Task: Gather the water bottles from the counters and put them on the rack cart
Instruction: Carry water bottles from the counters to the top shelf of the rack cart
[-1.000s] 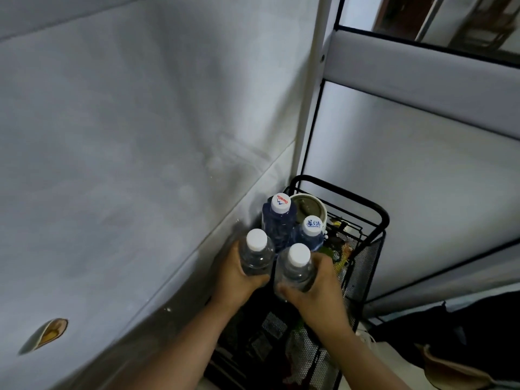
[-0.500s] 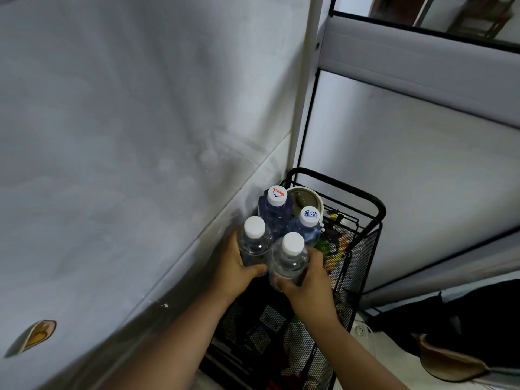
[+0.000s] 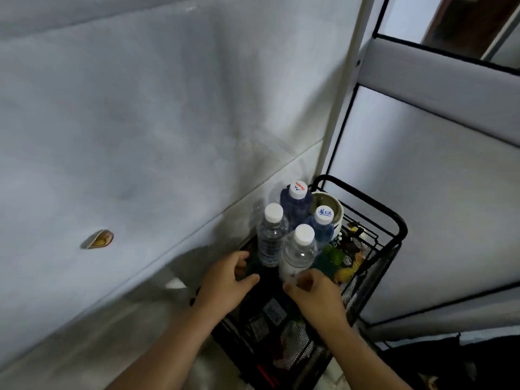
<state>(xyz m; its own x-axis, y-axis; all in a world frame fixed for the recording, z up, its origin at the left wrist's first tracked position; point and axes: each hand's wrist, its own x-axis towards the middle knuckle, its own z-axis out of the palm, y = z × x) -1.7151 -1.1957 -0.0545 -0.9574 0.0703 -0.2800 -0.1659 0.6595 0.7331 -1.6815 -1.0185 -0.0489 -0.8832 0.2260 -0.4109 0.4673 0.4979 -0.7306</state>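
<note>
Left hand (image 3: 225, 280) is released, fingers spread, empty, just short of the left clear bottle (image 3: 270, 236). Right hand (image 3: 315, 294) sits at the base of the right clear bottle (image 3: 299, 256); whether its fingertips touch cannot be told. Both bottles stand upright on the rack cart (image 3: 394, 220), directly beyond the hands. Past them stand two blue bottles (image 3: 295, 204), close-packed beside a round tin (image 3: 327, 206). Risk, as judged: the bottles are tall and crowded on mesh; a knuckle catching one on withdrawal could topple it into its neighbours.
</note>
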